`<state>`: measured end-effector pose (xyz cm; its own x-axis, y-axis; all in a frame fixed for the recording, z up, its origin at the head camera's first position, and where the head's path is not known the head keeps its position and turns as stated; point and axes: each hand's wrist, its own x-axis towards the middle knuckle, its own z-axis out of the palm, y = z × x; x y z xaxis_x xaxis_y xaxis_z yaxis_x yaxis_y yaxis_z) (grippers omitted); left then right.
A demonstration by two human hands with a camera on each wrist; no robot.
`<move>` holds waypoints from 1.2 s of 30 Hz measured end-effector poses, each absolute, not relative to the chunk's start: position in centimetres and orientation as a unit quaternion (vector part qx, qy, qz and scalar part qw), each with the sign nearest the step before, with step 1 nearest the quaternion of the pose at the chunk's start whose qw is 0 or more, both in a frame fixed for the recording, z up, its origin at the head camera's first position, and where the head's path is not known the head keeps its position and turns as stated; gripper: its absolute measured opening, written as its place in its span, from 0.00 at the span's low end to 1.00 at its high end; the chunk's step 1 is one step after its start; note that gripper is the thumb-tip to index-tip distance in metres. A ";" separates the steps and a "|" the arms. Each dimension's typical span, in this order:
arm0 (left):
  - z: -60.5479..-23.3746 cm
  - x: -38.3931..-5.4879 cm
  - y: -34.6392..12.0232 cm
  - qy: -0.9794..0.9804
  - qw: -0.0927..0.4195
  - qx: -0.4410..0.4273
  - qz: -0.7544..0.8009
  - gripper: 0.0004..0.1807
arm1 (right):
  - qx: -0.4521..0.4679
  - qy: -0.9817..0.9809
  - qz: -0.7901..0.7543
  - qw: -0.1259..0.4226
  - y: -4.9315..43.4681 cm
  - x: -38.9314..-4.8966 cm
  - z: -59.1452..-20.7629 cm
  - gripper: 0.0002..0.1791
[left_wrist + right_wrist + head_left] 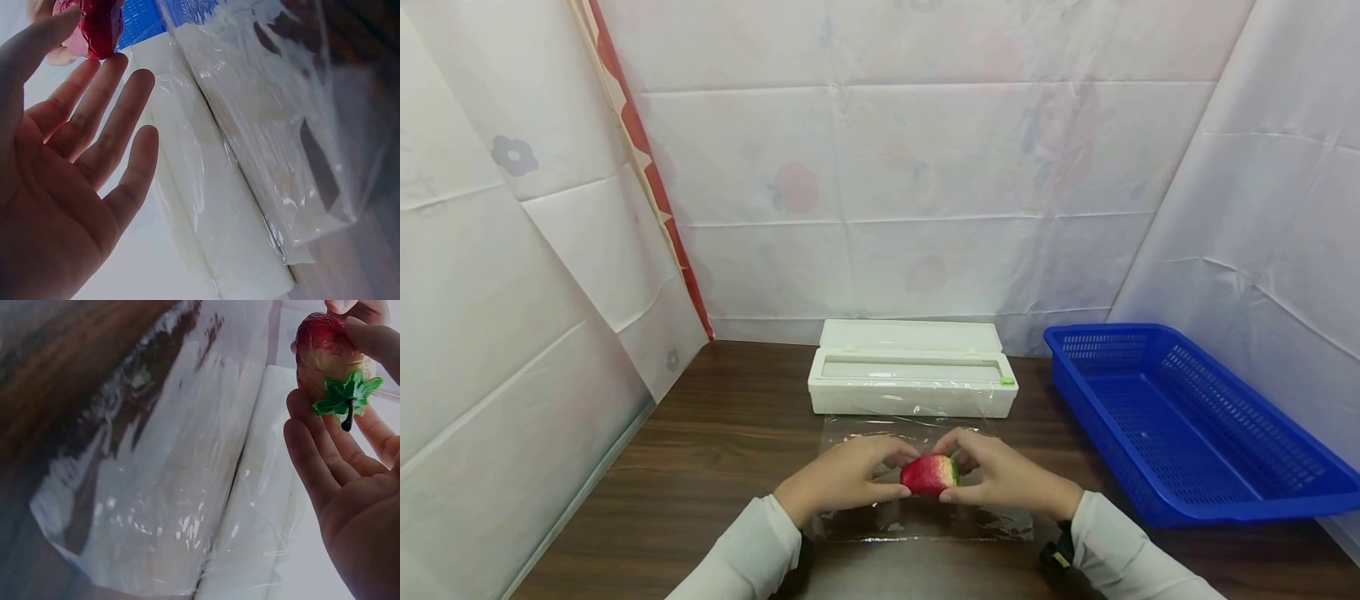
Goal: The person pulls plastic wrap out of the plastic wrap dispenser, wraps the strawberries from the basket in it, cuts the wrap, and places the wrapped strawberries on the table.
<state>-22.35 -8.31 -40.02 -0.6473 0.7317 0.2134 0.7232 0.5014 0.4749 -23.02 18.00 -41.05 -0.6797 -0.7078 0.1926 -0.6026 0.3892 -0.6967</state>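
A red artificial strawberry (928,475), paler toward its green leafy cap and dark stem, is held sideways between both hands over a sheet of clear plastic wrap (865,525). My left hand (857,471) pinches its red tip between thumb and fingertips; the lower fingers spread away from it in the left wrist view. At the leafy end, my right hand (1000,473) grips it with thumb and fingers. The green cap (347,394) faces the right palm. From a white wrap dispenser box (910,398) behind the hands, the sheet runs toward me across the table.
The dispenser's lid (910,336) stands raised at the back, and a green slider (1006,381) sits at its right end. To the right is a blue plastic basket (1108,425). White patterned sheets (910,167) enclose the dark wooden table (700,450) on three sides.
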 end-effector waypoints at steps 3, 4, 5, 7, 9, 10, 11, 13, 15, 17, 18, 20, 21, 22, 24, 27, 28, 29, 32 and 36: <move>-40.1 -22.3 -8.3 0.872 0.008 0.414 0.261 0.24 | -0.394 0.831 -0.385 0.075 18.0 -22.8 -41.2 0.27; -40.1 -22.2 -8.3 0.873 0.008 0.413 0.257 0.24 | -0.395 0.830 -0.385 0.078 18.0 -22.7 -41.2 0.27; -40.2 -22.2 -8.3 0.874 0.008 0.414 0.254 0.24 | -0.398 0.830 -0.383 0.078 18.0 -22.7 -41.3 0.27; -40.3 -22.2 -8.3 0.875 0.006 0.415 0.247 0.24 | -0.402 0.829 -0.381 0.081 18.1 -22.6 -41.3 0.27; -40.4 -22.1 -8.2 0.876 0.005 0.418 0.241 0.24 | -0.406 0.827 -0.379 0.084 18.1 -22.5 -41.4 0.27; -40.5 -22.1 -8.2 0.876 0.003 0.420 0.237 0.24 | -0.409 0.826 -0.379 0.086 18.1 -22.5 -41.4 0.27; -40.5 -22.0 -8.1 0.876 0.004 0.421 0.234 0.24 | -0.411 0.826 -0.377 0.085 18.1 -22.4 -41.5 0.27; -40.7 -22.0 -8.0 0.878 0.003 0.422 0.227 0.24 | -0.414 0.824 -0.377 0.086 18.1 -22.3 -41.5 0.26; -40.8 -21.8 -8.0 0.881 -0.001 0.420 0.219 0.23 | -0.418 0.822 -0.377 0.088 18.1 -22.2 -41.6 0.26; -40.9 -21.7 -7.9 0.883 -0.004 0.420 0.211 0.23 | -0.420 0.820 -0.378 0.091 18.0 -22.2 -41.6 0.25; -40.9 -21.7 -7.9 0.884 -0.006 0.418 0.208 0.23 | -0.422 0.819 -0.378 0.092 18.0 -22.1 -41.7 0.25; -40.8 -21.6 -8.0 0.887 -0.008 0.416 0.199 0.23 | -0.422 0.820 -0.375 0.095 17.9 -22.1 -41.7 0.25; -40.8 -21.6 -8.0 0.888 -0.007 0.415 0.197 0.23 | -0.423 0.821 -0.372 0.095 17.9 -22.1 -41.7 0.25; -40.8 -21.6 -8.0 0.889 -0.005 0.414 0.196 0.22 | -0.425 0.822 -0.368 0.095 17.9 -22.1 -41.8 0.25; -40.8 -21.6 -8.0 0.890 -0.001 0.413 0.193 0.22 | -0.429 0.824 -0.359 0.091 17.8 -22.0 -41.8 0.25; -40.9 -21.6 -8.1 0.890 0.005 0.412 0.194 0.21 | -0.437 0.826 -0.346 0.082 17.8 -22.0 -41.9 0.25; -40.9 -21.6 -8.1 0.890 0.006 0.412 0.193 0.21 | -0.439 0.828 -0.341 0.078 17.8 -22.0 -41.9 0.25; -41.0 -21.6 -8.1 0.891 0.009 0.411 0.194 0.21 | -0.441 0.829 -0.337 0.076 17.8 -22.0 -41.9 0.25; -41.2 -21.6 -8.1 0.892 0.016 0.409 0.192 0.21 | -0.443 0.833 -0.324 0.073 17.8 -22.0 -42.1 0.25; -41.4 -21.5 -8.0 0.893 0.022 0.408 0.189 0.21 | -0.442 0.839 -0.308 0.072 17.8 -22.0 -42.4 0.26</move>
